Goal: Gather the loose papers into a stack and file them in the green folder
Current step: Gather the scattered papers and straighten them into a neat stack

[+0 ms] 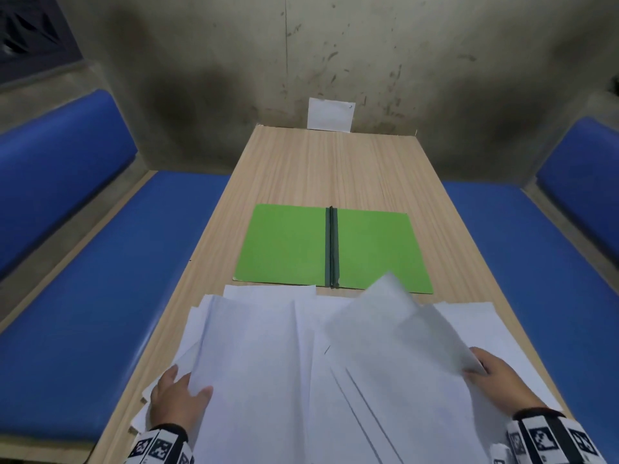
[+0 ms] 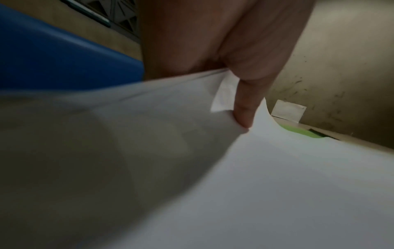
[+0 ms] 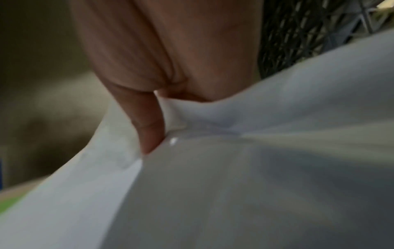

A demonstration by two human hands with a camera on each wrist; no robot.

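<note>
No text can be read: the papers [image 1: 268, 363] look blank, and the wristbands [image 1: 549, 440] carry only black-and-white square markers.

Folder [image 1: 335, 249] open flat mid-table [image 1: 301, 169], spine running front to back. Loose papers [image 1: 268, 363] spread overlapping on the near end, just before the folder. Left hand [image 1: 177, 396] at their left edge, right hand [image 1: 499, 376] at the right, lifting one sheet [image 1: 395, 326]. Small card [image 1: 330, 114] against the wall beyond the far end. Benches [image 1: 100, 279] left and right.
</note>
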